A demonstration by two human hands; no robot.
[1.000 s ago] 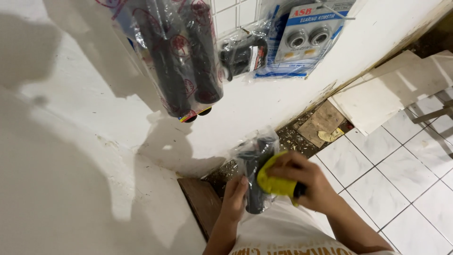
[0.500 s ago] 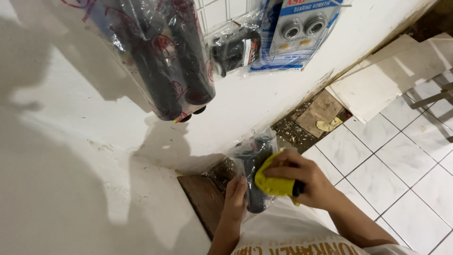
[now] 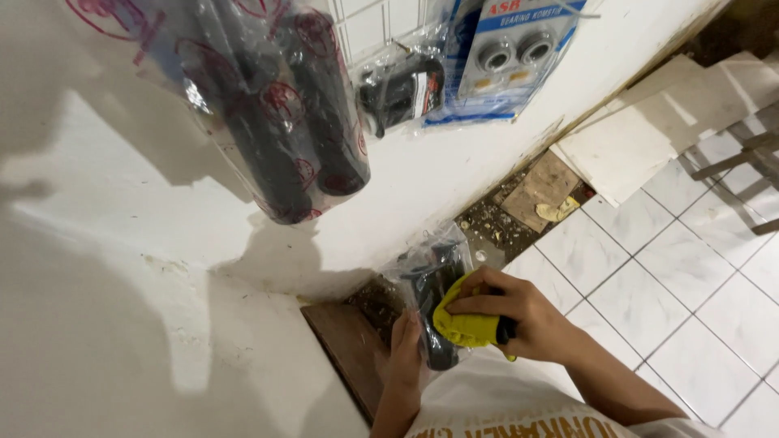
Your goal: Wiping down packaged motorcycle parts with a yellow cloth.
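My left hand [image 3: 404, 349] grips a clear plastic packet with black handlebar grips [image 3: 432, 284] inside, held low in front of me near the wall base. My right hand [image 3: 519, 312] presses a folded yellow cloth [image 3: 466, 324] against the packet's front. Both hands touch the packet, the left from the side and beneath, the right from above.
On the white wall hang a larger clear packet of black grips [image 3: 284, 122], a small packet with a black part [image 3: 402, 89] and a blue blister card with two round bearings [image 3: 507, 57]. A brown board [image 3: 349, 353] leans below. Loose tile slabs [image 3: 641, 130] and debris lie on the white tiled floor [image 3: 673, 300].
The view has shifted slightly, so the hanging packets sit higher and more to the left. My hands keep the packet and cloth in about the same place.
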